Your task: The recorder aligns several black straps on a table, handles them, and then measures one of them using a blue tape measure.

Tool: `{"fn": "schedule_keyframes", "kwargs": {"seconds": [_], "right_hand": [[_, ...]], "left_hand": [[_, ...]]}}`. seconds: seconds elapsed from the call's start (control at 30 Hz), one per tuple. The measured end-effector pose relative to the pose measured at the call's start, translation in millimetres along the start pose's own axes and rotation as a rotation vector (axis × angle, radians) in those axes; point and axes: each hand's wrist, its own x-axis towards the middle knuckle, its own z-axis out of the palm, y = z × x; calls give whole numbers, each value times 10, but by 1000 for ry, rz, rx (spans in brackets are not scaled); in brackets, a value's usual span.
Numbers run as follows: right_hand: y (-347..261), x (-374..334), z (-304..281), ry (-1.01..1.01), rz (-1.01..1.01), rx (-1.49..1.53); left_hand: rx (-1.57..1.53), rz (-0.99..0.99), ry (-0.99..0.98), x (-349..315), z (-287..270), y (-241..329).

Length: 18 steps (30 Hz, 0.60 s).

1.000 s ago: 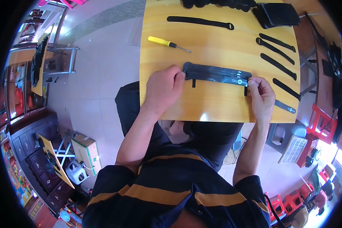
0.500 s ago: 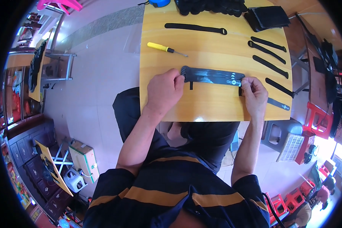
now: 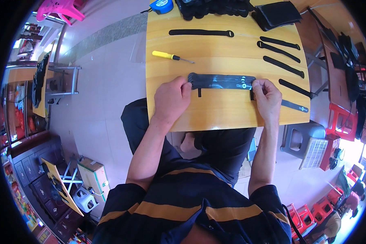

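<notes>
A stack of black hook-and-loop straps [image 3: 220, 81] stretches between my hands, low over the near part of the table. My left hand [image 3: 171, 99] is closed on its left end, where the strap loops bunch together. At the other end, the thumb and fingers of my right hand [image 3: 268, 97] pinch the stack near a small round print. Short black tabs poke out below both ends. Beyond my right hand lies a dark grey strap [image 3: 293, 105] with a print on it. Farther up, a yellow-handled screwdriver [image 3: 163, 54] and a single black strap [image 3: 201, 33] rest on the wood.
Several loose black straps [image 3: 284, 66] lie along the right side of the wooden table [image 3: 223, 114]. At its far edge are a blue tape measure [image 3: 162, 5], a black strap bundle [image 3: 215, 10] and black flat sheets [image 3: 276, 15]. A grey stool [image 3: 301, 140] stands right of my legs.
The view has tilted slightly, so the table sits a little farther left. Both hands keep their hold on the strap stack, which looks almost unchanged.
</notes>
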Motion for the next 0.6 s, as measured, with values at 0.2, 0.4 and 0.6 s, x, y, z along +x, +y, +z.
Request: {"fn": "schedule_keyframes", "kwargs": {"seconds": [0.2, 0.4, 0.6], "right_hand": [[-20, -5, 1, 43, -54, -66], [-56, -35, 10, 62, -89, -100], [-60, -35, 14, 75, -103, -141]], "left_hand": [[39, -5, 12, 0, 10, 12], [40, 9, 16, -11, 8, -2], [87, 27, 21, -6, 33, -20]]}}
